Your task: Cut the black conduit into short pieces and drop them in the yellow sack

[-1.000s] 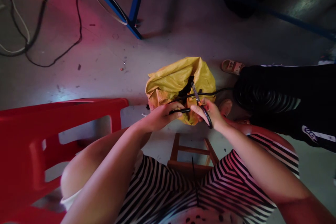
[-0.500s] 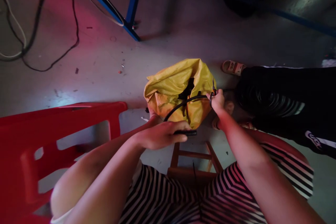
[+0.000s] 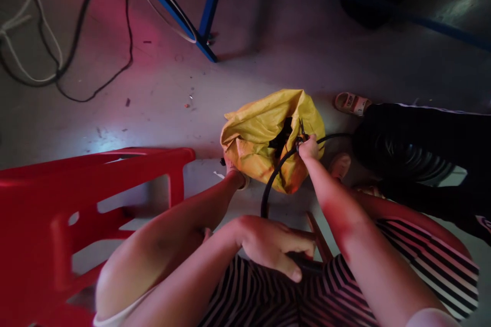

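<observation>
My left hand [image 3: 274, 248] is closed around a black corrugated tube [image 3: 273, 181] above my striped lap. From there the tube curves up past the front of a yellow bag [image 3: 253, 161] to my right hand. My right hand [image 3: 309, 148] is closed on a small pair of scissors [image 3: 302, 126], their thin blades pointing away from me, and the tube passes at its fingers. Further right, the tube runs toward a dark looped bundle. The bag stands crumpled with its mouth open, and dark contents show inside; I cannot make them out.
A red plastic stool [image 3: 118, 173] stands at left. Blue metal legs [image 3: 210, 5] rise from the floor ahead, and dark cables [image 3: 128, 36] lie at upper left. Beside the bag at right are a person's sandalled foot [image 3: 351, 103] and dark clothing. A wooden frame [image 3: 319, 235] shows below me.
My left hand has moved down and right, toward my lap, drawing the tube with it. The right hand still holds the scissors by the bag. The whole view has shifted slightly.
</observation>
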The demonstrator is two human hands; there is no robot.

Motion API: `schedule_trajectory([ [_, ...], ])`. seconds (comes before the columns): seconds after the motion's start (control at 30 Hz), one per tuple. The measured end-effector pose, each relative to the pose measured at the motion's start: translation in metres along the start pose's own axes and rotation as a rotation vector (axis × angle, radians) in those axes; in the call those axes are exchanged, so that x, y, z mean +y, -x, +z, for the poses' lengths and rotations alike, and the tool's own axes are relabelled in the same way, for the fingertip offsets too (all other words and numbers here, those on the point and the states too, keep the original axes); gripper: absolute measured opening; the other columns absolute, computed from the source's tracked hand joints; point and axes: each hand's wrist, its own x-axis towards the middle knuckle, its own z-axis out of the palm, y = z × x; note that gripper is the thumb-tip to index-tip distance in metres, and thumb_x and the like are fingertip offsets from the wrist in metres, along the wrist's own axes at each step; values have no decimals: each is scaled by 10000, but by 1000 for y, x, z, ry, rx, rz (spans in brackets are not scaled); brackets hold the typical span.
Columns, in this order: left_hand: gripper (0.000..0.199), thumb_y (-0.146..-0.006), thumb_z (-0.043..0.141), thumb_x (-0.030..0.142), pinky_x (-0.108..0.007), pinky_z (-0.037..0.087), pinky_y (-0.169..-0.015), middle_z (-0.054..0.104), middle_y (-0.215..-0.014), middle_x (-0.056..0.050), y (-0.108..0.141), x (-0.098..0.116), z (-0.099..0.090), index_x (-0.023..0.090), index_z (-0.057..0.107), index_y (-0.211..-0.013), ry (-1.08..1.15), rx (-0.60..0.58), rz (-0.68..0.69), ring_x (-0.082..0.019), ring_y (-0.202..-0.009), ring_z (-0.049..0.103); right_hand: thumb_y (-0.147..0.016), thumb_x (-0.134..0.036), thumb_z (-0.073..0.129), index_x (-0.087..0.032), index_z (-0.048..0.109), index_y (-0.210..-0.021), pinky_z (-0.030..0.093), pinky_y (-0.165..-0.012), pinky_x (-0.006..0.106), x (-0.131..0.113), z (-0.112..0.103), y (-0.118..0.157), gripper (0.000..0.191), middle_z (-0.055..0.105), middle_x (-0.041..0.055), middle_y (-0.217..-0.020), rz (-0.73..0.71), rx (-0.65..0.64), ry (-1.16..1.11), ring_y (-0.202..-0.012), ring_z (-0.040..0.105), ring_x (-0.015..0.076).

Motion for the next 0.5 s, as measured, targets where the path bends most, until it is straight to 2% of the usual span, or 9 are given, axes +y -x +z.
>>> schedule_trajectory([
  [0.13, 501, -980, 641, 372, -344, 487, -994, 642, -1372, -150, -5, 3, 1, 126, 553, -1408, -40, -26, -62, -320, -1262, 627, -1007, -383, 659, -151, 638, -1277, 597, -916, 437, -2, 7, -9, 357, 696, 98, -1209, 8, 19, -85, -1036, 701, 223],
  [0.27, 496, -980, 640, 378, -348, 506, -970, 654, -1388, -141, -4, 2, 2, 158, 554, -1416, -90, 4, -98, -324, -1248, 650, -1003, -357, 668, -148, 647, -1241, 602, -888, 414, 4, 15, -9, 318, 700, 83, -1168, 8, 76, -201, -990, 703, 206],
  [0.4, 473, -985, 631, 392, -327, 522, -926, 686, -1347, -118, -1, -1, 3, 198, 563, -1412, -118, 73, -96, -299, -1191, 682, -890, -305, 758, -144, 614, -1123, 572, -845, 382, 21, 21, 13, 317, 725, 91, -1010, 1, 176, -336, -919, 710, 242],
  [0.5, 445, -982, 635, 395, -320, 527, -913, 703, -1323, -109, 1, -1, 4, 211, 587, -1384, -157, 105, -91, -289, -1155, 697, -847, -284, 758, -149, 582, -1075, 554, -836, 382, 33, 21, 31, 319, 721, 111, -982, -27, 232, -443, -918, 704, 265],
])
